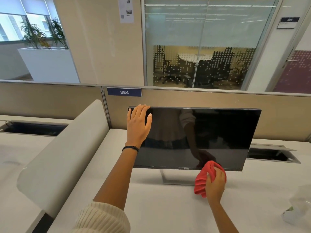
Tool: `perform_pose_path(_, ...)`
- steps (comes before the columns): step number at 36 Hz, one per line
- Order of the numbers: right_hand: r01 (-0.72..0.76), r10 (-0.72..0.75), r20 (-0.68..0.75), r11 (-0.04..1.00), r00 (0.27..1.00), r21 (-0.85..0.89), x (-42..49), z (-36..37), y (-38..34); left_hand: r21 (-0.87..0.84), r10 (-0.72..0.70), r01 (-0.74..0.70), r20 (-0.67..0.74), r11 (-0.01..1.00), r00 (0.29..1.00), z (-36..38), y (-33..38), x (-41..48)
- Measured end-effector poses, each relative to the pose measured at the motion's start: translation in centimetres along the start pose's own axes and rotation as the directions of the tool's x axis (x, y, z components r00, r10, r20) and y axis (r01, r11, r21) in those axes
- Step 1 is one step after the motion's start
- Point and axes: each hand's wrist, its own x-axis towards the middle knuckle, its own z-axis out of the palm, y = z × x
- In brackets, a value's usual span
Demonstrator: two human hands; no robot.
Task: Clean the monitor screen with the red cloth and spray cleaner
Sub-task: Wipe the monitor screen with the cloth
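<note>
A black flat monitor (218, 132) stands on a silver stand (170, 179) on the white desk (151, 207), its dark screen off and reflecting a person. My left hand (138, 126) grips the monitor's top left corner, fingers over the upper edge and thumb on the screen. My right hand (216, 184) holds a bunched red cloth (204, 179) against the bottom edge of the screen, right of the logo. A clear spray bottle (297, 206) is at the right edge of the desk, blurred and partly cut off.
A beige partition (202, 100) with a blue "384" tag (124, 92) runs behind the monitor. A curved white divider (67, 148) separates the desk on the left. An open cable tray (272, 154) lies behind the monitor at right. A glass-walled meeting room is beyond.
</note>
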Motion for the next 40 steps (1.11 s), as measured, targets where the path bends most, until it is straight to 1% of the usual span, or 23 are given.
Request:
perform_pose_path(1,-0.011,0.011,0.008,1.0,1.0,0.01,-0.5,0.5,-0.3,-0.001,-0.004,0.004,0.002,1.0,1.0,0.0,0.0,0.0)
perform_pose_path(4,-0.098,0.094,0.034,0.986,0.995,0.138,-1.8,2.0,-1.6,-0.005,-0.004,0.004,-0.002,1.0,1.0,0.0,0.0,0.0)
perform_pose_path(7,-0.114,0.101,0.077,0.974,0.992,0.194,-2.8,3.2,-3.1,-0.007,0.004,-0.004,-0.007,1.0,1.0,-0.1,0.0,0.2)
perform_pose_path(9,-0.032,0.013,0.094,0.979,0.995,0.201,-3.1,3.6,-4.3,-0.016,0.005,-0.005,-0.014,1.0,1.0,-0.4,-0.1,0.4)
perform_pose_path(11,0.089,-0.1,0.05,0.979,0.994,0.186,-2.9,4.0,-5.6,-0.016,0.016,-0.016,-0.011,1.0,1.0,-0.8,-0.3,0.8)
perform_pose_path(13,0.211,-0.22,0.032,0.961,0.975,0.182,-2.3,4.2,-7.3,-0.004,0.047,-0.047,0.012,0.999,0.999,-1.0,-0.8,1.1)
perform_pose_path(15,0.348,-0.352,-0.015,0.915,0.936,0.204,-1.6,4.0,-9.6,-0.002,0.089,-0.089,0.046,0.996,0.995,-1.2,-1.6,1.4)
perform_pose_path(18,0.559,-0.552,-0.097,0.802,0.828,0.21,-0.1,3.6,-13.4,-0.027,0.134,-0.132,0.078,0.991,0.988,-1.3,-2.8,1.6)
perform_pose_path(21,0.707,-0.7,-0.112,0.685,0.706,0.176,1.2,4.2,-16.4,-0.047,0.137,-0.133,0.1,0.99,0.985,-1.6,-3.1,1.9)
perform_pose_path(23,0.77,-0.763,-0.099,0.632,0.638,0.091,1.7,5.4,-17.7,-0.05,0.127,-0.122,0.106,0.991,0.986,-1.7,-3.2,2.1)
perform_pose_path(25,0.801,-0.801,-0.058,0.598,0.595,-0.035,2.0,6.8,-18.3,-0.056,0.125,-0.119,0.104,0.991,0.987,-1.7,-3.4,2.2)
perform_pose_path(27,0.811,-0.817,0.017,0.569,0.576,-0.137,2.1,8.2,-18.0,-0.085,0.115,-0.107,0.096,0.991,0.989,-1.6,-3.6,2.2)
perform_pose_path(30,0.844,-0.842,0.144,0.48,0.519,-0.238,2.3,9.4,-16.0,-0.173,0.034,-0.023,0.062,0.985,0.997,-1.5,-3.5,2.3)
perform_pose_path(32,0.867,-0.846,0.226,0.426,0.483,-0.258,2.2,9.5,-14.6,-0.226,-0.027,0.035,0.039,0.974,0.999,-1.5,-3.4,2.4)
perform_pose_path(36,0.904,-0.835,0.352,0.36,0.423,-0.232,1.3,9.2,-12.0,-0.318,-0.102,0.109,0.04,0.942,0.994,-1.2,-3.3,2.7)
perform_pose_path(38,0.924,-0.827,0.412,0.324,0.382,-0.204,0.9,9.0,-10.2,-0.35,-0.126,0.131,0.036,0.928,0.991,-1.0,-3.1,2.5)
perform_pose_path(40,0.935,-0.808,0.471,0.305,0.355,-0.181,0.4,8.7,-7.9,-0.368,-0.134,0.135,0.027,0.92,0.991,-0.8,-3.2,2.3)
